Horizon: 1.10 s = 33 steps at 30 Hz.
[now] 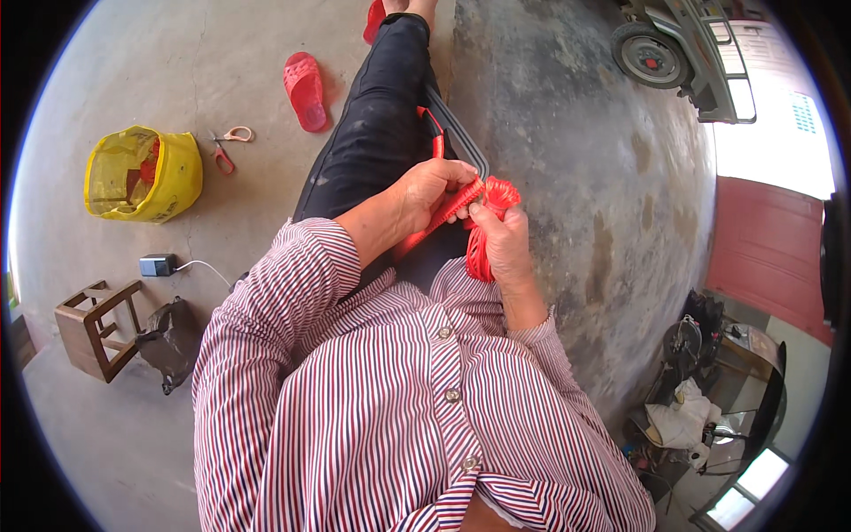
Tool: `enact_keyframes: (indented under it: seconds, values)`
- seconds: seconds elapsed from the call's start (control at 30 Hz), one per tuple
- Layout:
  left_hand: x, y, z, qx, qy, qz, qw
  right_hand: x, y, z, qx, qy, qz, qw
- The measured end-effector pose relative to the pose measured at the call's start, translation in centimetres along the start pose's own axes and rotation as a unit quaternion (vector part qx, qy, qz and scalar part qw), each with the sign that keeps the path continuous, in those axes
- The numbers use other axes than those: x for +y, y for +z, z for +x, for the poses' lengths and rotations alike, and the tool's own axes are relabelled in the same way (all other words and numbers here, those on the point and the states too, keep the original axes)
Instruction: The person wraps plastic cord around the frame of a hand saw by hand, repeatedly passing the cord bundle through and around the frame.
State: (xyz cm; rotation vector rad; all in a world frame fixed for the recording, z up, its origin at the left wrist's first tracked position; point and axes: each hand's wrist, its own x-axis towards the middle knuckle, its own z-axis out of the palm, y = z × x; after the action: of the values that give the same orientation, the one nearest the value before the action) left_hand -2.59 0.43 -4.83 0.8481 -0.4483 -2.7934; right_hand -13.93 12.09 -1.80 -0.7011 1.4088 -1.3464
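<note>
Over my lap, my left hand (434,191) closes on a red woven strip (424,232) that slants down toward my lap. My right hand (505,241) grips a looped bundle of red plastic cord (479,257), whose gathered end bulges above the thumb. Both hands almost touch where the strip meets the cord, and the fingers hide the exact crossing. A dark grey bent frame (463,140) lies along my legs, its rounded corner just above the hands. Part of it, farther up, is wrapped in red.
To the left are a yellow bag (182,182) with red material inside, scissors (229,149), a small box with a white cable (160,265), a wooden stool (99,330) and a black plastic bag (168,344). A red slipper (306,93) lies ahead. A vehicle (683,58) stands far right.
</note>
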Motion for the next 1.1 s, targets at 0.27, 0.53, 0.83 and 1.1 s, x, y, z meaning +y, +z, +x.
enact_keyframes:
  seconds: [0.27,0.53,0.83,1.1]
  values:
    - [-0.4,0.4,0.4,0.024,0.029,0.019,0.999,-0.1,0.5,-0.4,0.025,-0.055,-0.141,0.988]
    - [0.2,0.5,-0.3,0.024,0.007,0.017,1.0,0.6,-0.6,-0.3,-0.003,-0.029,-0.204,0.979]
    - [-0.7,0.1,-0.2,0.06,0.041,0.049,0.996,2.0,-2.1,0.2,-0.021,0.003,-0.132,0.991]
    - [3.3,-1.7,-2.3,0.167,0.238,0.257,0.922,-0.9,-1.1,1.9,0.098,-0.024,0.019,0.995]
